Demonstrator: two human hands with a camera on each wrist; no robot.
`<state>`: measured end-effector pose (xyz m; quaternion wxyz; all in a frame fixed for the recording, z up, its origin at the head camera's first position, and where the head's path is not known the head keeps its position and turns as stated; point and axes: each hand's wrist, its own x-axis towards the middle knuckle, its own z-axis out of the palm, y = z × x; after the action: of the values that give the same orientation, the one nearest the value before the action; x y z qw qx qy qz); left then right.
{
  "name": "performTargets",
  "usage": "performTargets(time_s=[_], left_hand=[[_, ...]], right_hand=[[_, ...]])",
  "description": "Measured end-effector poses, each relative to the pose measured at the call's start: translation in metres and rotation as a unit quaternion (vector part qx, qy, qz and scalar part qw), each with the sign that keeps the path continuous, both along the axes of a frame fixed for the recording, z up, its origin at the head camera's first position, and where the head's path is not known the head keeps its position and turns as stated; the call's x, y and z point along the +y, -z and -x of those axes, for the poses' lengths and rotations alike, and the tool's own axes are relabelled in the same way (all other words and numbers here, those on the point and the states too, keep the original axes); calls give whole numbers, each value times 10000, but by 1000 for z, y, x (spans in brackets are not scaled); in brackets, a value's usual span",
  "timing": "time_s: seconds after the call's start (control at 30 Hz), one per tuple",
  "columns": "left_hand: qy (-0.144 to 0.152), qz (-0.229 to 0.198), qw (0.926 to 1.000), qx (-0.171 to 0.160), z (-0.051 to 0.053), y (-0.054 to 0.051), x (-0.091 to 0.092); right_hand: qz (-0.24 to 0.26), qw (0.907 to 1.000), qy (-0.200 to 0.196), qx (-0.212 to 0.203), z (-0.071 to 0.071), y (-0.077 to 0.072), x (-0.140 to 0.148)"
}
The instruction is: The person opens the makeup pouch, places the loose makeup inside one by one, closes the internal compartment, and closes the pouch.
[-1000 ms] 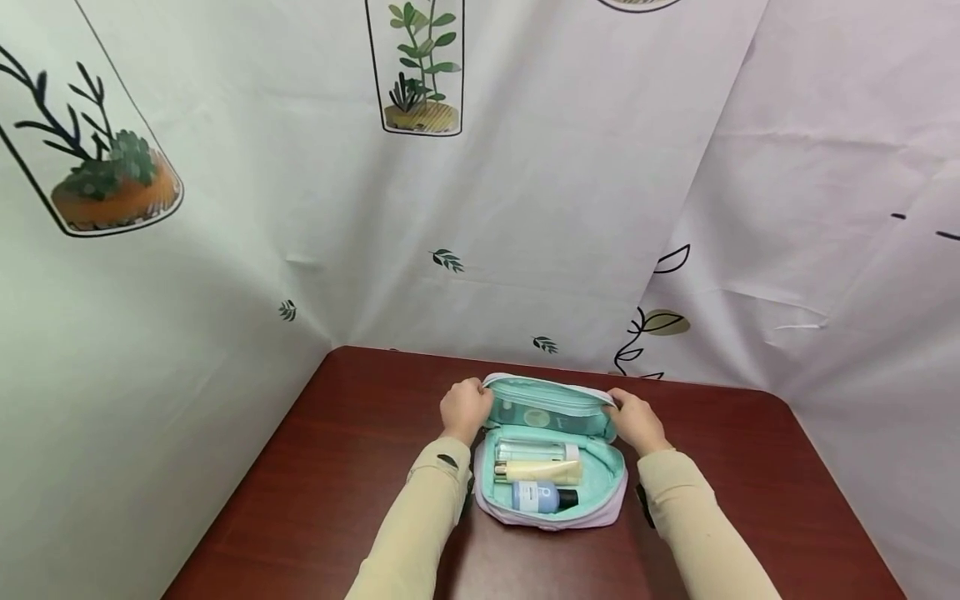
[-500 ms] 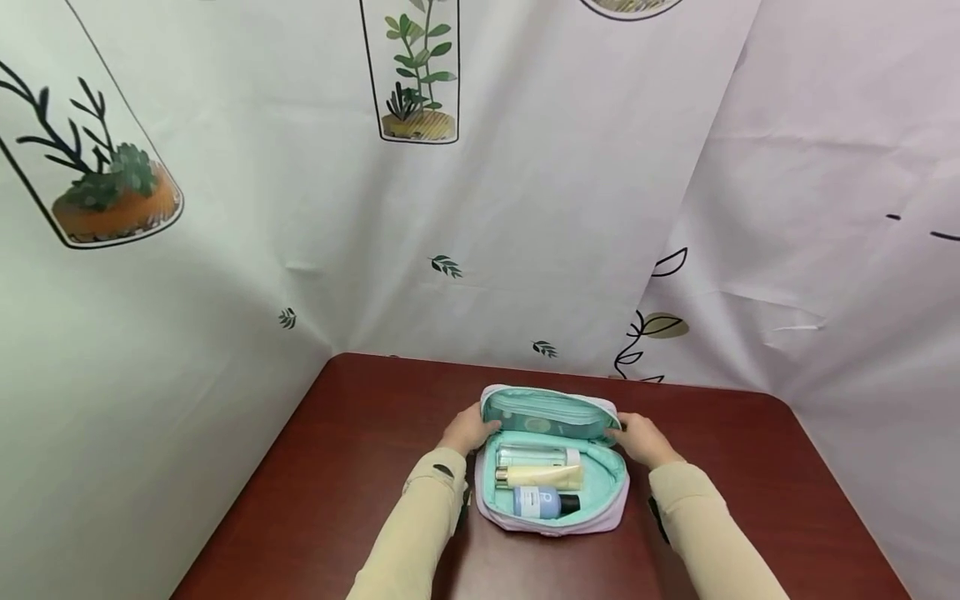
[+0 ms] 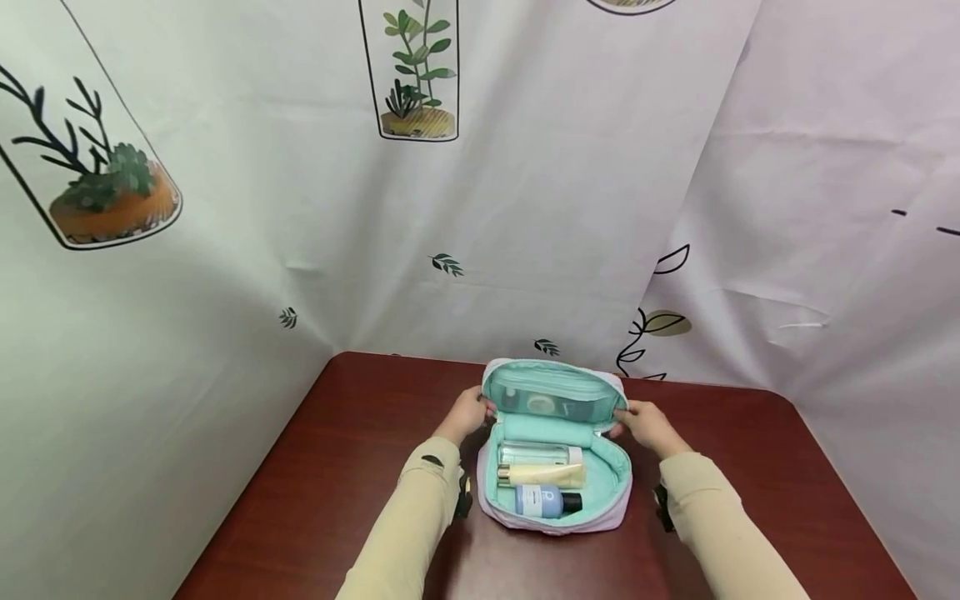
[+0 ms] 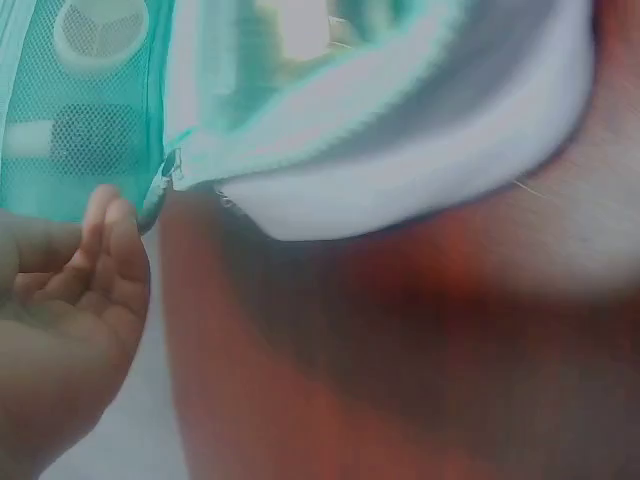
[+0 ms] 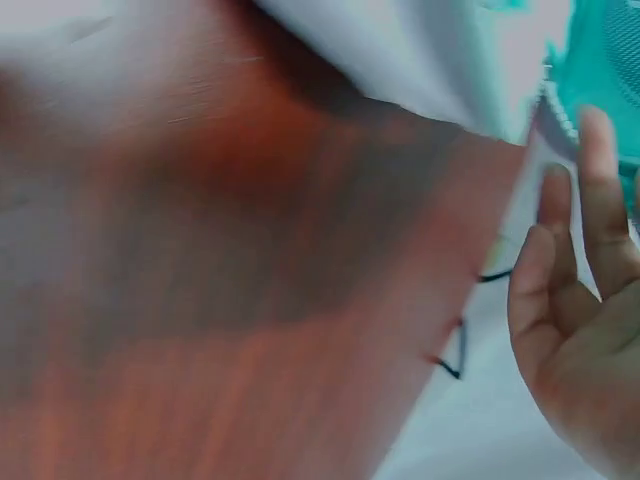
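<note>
A lilac toiletry bag (image 3: 551,527) with a mint lining stands unzipped on the table, its lid (image 3: 551,379) raised at the back. My left hand (image 3: 467,414) pinches the lid's left edge. At the other side my right hand (image 3: 647,425) holds the right edge between thumb and fingers, some fingers stretched out in the right wrist view. Inside the bag lie a clear bottle (image 3: 534,453), a cream tube (image 3: 547,475) with a gold cap, and a blue bottle (image 3: 534,502) with a black cap. Behind the lid's mesh a round white item (image 4: 100,28) shows.
The bag rests on a dark red-brown table (image 3: 337,500) with rounded far corners. A white cloth (image 3: 540,208) printed with plants hangs behind the table and along its sides.
The lid dipped forward and lower, then rose and tilted back, so more of its mesh and the back lining shows. Both hands shifted along the lid's edges with it. The items inside stayed put.
</note>
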<state>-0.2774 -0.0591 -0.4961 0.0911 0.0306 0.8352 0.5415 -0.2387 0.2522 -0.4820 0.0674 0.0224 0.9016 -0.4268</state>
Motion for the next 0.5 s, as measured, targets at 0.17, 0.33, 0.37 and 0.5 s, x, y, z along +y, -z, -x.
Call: performTargets(time_s=[0.17,0.33,0.37,0.5], left_hand=[[-58,-869,9962,30,3,-12,-5],[89,-1695,9844,-460,4,-12,-19],[156,-1810,9817,-579,4,-11,-22],[650,-1809,9764,-984,3,-9,-34]], right_hand=[[1184,9928,-113,-152,0,-19,4],[2578,9608,-569,-847,-4,-24,16],[2689,9560,-608,-1006,-5,-24,19],[1988,9698,-899,-1092,-8,-20,28]])
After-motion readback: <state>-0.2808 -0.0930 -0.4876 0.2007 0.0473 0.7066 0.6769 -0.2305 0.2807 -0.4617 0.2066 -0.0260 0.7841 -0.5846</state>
